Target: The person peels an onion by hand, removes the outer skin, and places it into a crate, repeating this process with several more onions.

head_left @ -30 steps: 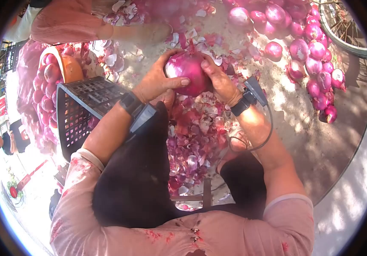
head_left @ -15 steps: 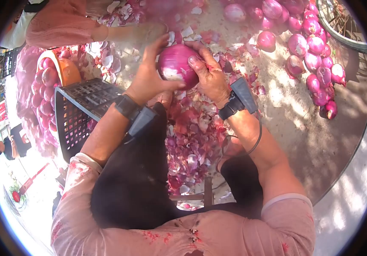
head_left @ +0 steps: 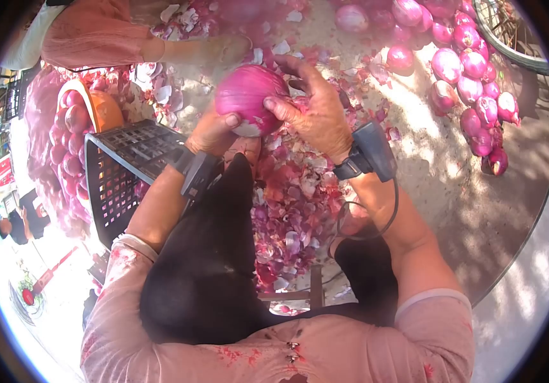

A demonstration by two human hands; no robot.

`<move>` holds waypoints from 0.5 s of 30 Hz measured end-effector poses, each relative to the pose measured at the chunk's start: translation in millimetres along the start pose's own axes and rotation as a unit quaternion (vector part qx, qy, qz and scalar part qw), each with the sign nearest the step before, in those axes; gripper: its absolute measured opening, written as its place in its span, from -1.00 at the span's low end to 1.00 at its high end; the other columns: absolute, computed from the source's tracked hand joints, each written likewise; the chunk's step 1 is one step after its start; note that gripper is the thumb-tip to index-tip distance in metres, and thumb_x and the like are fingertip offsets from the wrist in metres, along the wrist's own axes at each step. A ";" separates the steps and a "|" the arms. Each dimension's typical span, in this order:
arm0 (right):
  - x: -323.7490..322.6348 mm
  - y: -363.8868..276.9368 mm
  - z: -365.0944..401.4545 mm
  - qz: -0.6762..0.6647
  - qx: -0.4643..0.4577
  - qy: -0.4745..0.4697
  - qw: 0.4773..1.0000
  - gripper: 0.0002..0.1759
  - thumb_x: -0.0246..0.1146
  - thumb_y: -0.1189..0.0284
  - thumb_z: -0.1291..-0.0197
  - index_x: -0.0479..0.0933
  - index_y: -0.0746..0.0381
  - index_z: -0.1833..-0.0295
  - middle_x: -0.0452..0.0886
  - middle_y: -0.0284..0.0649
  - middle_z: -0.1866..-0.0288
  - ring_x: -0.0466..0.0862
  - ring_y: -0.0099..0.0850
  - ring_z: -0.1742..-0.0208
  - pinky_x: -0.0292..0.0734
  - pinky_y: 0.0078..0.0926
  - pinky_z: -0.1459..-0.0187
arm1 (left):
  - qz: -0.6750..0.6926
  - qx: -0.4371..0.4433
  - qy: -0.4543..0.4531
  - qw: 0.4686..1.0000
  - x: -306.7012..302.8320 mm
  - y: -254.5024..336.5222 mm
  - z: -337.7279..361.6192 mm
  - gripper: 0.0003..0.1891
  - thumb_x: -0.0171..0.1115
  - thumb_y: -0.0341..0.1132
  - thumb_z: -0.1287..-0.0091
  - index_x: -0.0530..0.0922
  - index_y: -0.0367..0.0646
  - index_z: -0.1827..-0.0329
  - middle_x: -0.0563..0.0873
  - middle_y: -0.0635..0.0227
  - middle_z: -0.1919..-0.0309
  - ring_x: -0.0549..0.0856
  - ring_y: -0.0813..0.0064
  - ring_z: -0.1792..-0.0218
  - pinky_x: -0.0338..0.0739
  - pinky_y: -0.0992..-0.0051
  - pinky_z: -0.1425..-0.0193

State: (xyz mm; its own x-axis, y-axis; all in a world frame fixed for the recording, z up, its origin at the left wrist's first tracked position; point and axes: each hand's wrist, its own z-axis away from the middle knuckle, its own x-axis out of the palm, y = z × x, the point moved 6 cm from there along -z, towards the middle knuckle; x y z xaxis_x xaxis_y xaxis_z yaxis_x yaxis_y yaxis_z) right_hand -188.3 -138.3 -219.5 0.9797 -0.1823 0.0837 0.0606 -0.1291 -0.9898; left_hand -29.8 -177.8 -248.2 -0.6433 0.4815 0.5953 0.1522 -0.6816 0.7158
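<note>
A large red onion (head_left: 251,99) is held up between my two hands, above loose peelings (head_left: 293,210). My left hand (head_left: 213,129) supports it from the left and below, with the thumb on its lower side; the other fingers are hidden behind the onion. On the right side my right hand (head_left: 316,105) presses its thumb against the skin, while its index finger arches above and apart from the onion. A pale patch shows at the onion's bottom.
A black plastic crate (head_left: 118,185) stands left, beside an orange container (head_left: 103,110) and a net bag of onions (head_left: 67,143). Strung onions (head_left: 472,89) lie upper right, near a round basket rim (head_left: 517,57). Another person's leg (head_left: 185,50) reaches in at upper left.
The onion has shifted a little left and turned in my hands. My left hand has moved lower beneath it, and my right index finger has lifted off its top.
</note>
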 end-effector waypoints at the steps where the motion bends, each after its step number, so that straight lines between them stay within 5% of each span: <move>1: -5.0 -2.5 -1.0 0.045 0.006 0.009 0.999 -0.48 0.43 0.34 -0.07 0.50 0.35 -0.11 0.56 -0.04 -0.01 0.60 -0.22 -0.04 0.53 -0.41 -0.07 | -0.028 0.021 0.012 0.999 -3.9 5.1 -0.6 -0.04 0.56 -0.05 0.04 0.25 -0.30 -0.37 0.51 0.15 -0.22 0.52 0.27 -0.25 0.38 0.26 -0.38; 7: -9.3 -6.7 -1.5 0.068 0.086 0.007 0.994 -0.74 0.45 0.47 0.02 0.62 0.35 0.20 0.61 -0.13 0.21 0.65 -0.34 0.22 0.60 -0.46 0.22 | -0.152 0.075 0.050 0.984 -17.0 20.1 1.9 0.09 0.62 -0.04 0.14 0.15 -0.25 -0.42 0.46 0.17 -0.25 0.48 0.27 -0.27 0.37 0.26 -0.38; 15: -6.6 16.0 5.4 0.109 0.080 0.026 0.990 -0.87 0.36 0.52 -0.02 0.60 0.36 0.33 0.56 -0.12 0.40 0.61 -0.25 0.33 0.52 -0.40 0.29 | -0.230 0.113 0.103 0.961 -33.5 20.0 9.1 0.24 0.67 -0.17 0.24 0.01 -0.20 -0.50 0.39 0.17 -0.30 0.42 0.28 -0.31 0.35 0.25 -0.40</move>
State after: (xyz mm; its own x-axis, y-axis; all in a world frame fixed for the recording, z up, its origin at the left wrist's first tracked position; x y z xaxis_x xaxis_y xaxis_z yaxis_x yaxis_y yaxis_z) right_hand -192.8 -134.0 -236.6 0.9617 -0.2398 -0.1328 -0.1181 0.0748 -0.9902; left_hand 1.6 -202.5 -250.5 -0.8129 0.5680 0.1289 -0.0396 -0.2747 0.9607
